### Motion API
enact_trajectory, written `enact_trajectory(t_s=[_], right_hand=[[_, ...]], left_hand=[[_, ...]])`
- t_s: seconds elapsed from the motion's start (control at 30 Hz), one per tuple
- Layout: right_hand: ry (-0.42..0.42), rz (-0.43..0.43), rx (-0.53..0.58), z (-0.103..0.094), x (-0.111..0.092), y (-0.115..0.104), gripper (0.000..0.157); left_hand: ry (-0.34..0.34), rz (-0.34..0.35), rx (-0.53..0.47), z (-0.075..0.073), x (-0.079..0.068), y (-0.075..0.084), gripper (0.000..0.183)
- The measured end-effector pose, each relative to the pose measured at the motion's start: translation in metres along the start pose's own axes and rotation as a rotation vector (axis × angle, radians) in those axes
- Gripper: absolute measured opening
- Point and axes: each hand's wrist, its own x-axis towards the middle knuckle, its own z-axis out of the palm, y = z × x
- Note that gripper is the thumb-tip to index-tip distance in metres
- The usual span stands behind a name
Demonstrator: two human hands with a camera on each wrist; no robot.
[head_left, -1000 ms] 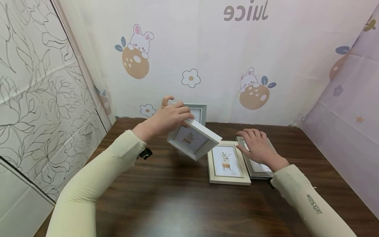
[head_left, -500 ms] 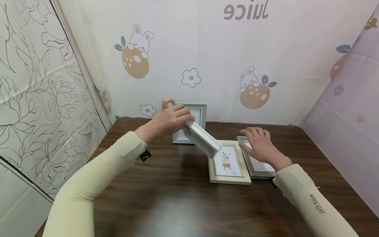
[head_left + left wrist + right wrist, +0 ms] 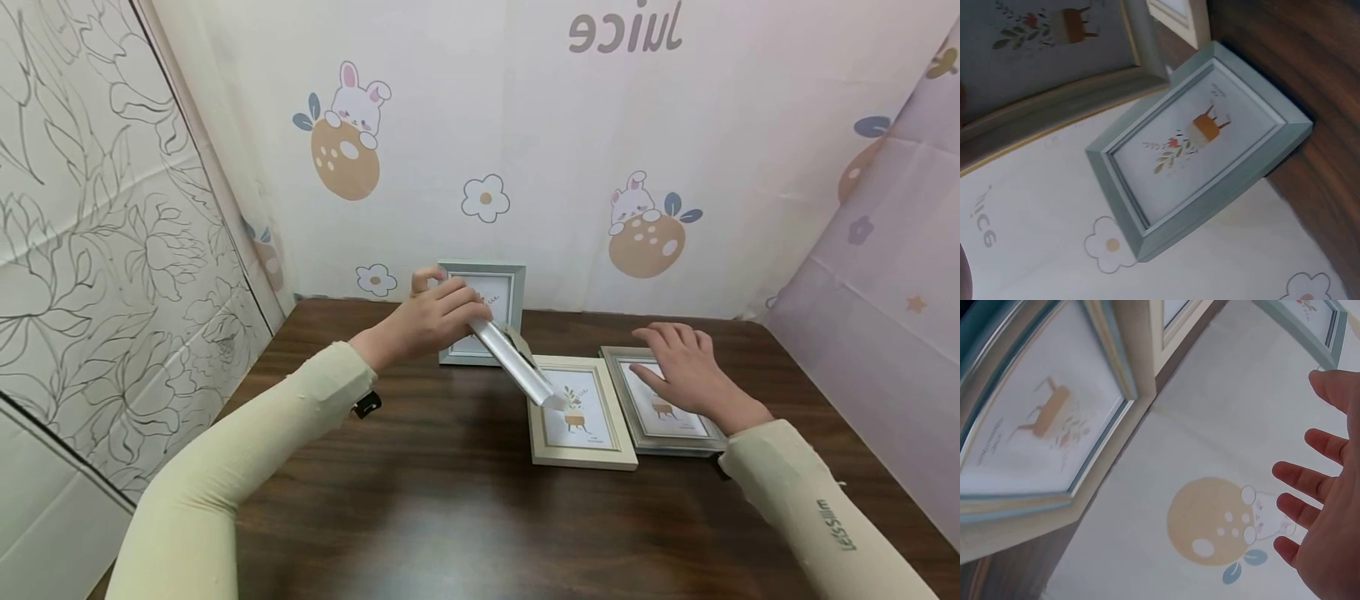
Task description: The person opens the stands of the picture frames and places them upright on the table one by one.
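Observation:
My left hand (image 3: pixel 438 317) grips a white picture frame (image 3: pixel 517 367) by its upper end. Tilted in the air, it shows mostly its edge in the head view, with its lower corner overlapping a cream picture frame (image 3: pixel 581 417) lying face up. In the left wrist view, the held frame's potted-plant print (image 3: pixel 1047 28) shows at upper left. A grey-green picture frame (image 3: pixel 498 292) stands upright at the back, partly behind my left hand. My right hand (image 3: pixel 686 371), fingers spread, hovers over a grey picture frame (image 3: pixel 667 421) and holds nothing.
The dark wooden table (image 3: pixel 420 508) carries the frames. A white curtain (image 3: pixel 555 125) printed with rabbits and fruit hangs behind it. A panel with line-drawn flowers (image 3: pixel 82 233) borders the left, and a pale curtain (image 3: pixel 877 275) borders the right.
The held frame has turned from showing its front to nearly edge-on and dipped slightly, uncovering more of the standing frame. My right hand has drifted right over the grey frame.

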Motion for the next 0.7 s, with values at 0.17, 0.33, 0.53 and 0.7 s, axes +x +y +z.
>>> enact_trajectory(t_s=[0.17,0.33,0.53,0.7], right_hand=[[0.001,0.020,0.004,0.000,-0.007,0.008,0.050],[-0.010,0.036,0.005,0.001,-0.013,0.012,0.051],[-0.018,0.050,0.004,0.004,-0.015,0.012,0.051],[-0.020,0.051,0.000,0.006,-0.015,0.011,0.051]], left_hand=[[0.038,0.013,0.008,0.005,-0.006,0.004,0.039],[0.046,0.013,0.024,0.011,-0.013,0.009,0.040],[0.013,-0.001,0.004,0.015,-0.019,0.015,0.045],[0.008,-0.010,-0.005,0.016,-0.022,0.016,0.046]])
